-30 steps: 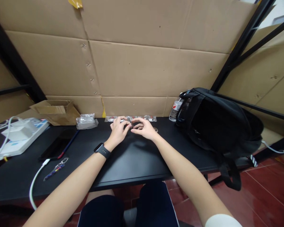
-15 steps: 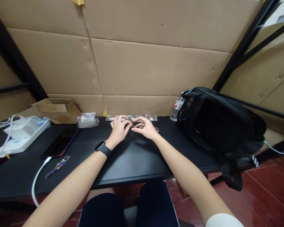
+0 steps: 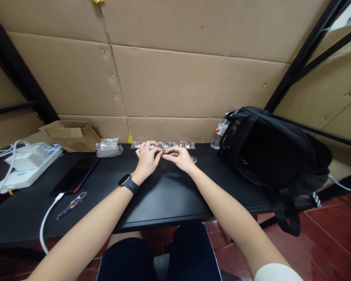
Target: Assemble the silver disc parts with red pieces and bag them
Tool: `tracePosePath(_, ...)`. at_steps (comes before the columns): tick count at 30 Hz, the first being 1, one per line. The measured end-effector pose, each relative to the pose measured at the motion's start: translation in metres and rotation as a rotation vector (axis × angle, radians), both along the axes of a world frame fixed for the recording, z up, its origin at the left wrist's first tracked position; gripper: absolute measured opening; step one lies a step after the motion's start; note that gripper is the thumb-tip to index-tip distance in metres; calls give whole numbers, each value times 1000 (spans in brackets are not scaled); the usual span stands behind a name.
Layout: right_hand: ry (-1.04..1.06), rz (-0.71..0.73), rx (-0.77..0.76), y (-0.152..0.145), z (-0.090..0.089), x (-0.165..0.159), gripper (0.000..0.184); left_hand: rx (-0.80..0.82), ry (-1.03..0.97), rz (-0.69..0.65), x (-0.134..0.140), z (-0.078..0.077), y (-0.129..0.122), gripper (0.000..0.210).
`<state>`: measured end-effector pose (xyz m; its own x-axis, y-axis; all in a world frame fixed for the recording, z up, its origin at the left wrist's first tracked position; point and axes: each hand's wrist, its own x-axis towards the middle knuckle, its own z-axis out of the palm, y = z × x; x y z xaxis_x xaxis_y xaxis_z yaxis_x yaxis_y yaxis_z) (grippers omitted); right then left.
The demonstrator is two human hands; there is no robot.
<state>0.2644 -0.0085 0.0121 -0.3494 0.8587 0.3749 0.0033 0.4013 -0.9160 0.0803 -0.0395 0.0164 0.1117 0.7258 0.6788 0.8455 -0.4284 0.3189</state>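
Over the back of the black desk (image 3: 175,195), my left hand (image 3: 147,159) and my right hand (image 3: 179,158) meet fingertip to fingertip. Between them is a small dark-reddish thing (image 3: 163,152), too small and covered to name. Both hands pinch it with thumb and fingers. Behind the fingers, a row of clear plastic packets (image 3: 188,145) with red and silvery bits lies along the cardboard wall. Part of a ring like a tape roll (image 3: 194,159) shows just behind my right hand. A dark watch (image 3: 128,182) is on my left wrist.
At left are a white power strip (image 3: 29,168), a paper bag (image 3: 73,136), clear plastic packaging (image 3: 109,147), a phone (image 3: 71,177) with a white cable, and a keychain (image 3: 71,207). A water bottle (image 3: 218,134) and black backpack (image 3: 275,152) stand at right.
The fingers of my right hand have closed in around the small reddish thing, and less of it shows. My left hand stays almost still. The view has shifted slightly.
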Motion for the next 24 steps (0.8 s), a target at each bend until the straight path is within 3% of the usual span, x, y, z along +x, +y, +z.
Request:
tracePosePath(12, -154, -131, 197, 8, -3, 5, 16, 30, 48, -18, 3, 1, -5, 15)
tracePosePath(18, -193, -171, 169, 4, 2, 4, 10, 40, 76, -30, 3, 3, -7, 15)
tracePosePath(24, -162, -84, 108, 5, -1, 4, 12, 51, 67, -62, 6, 1, -7, 15)
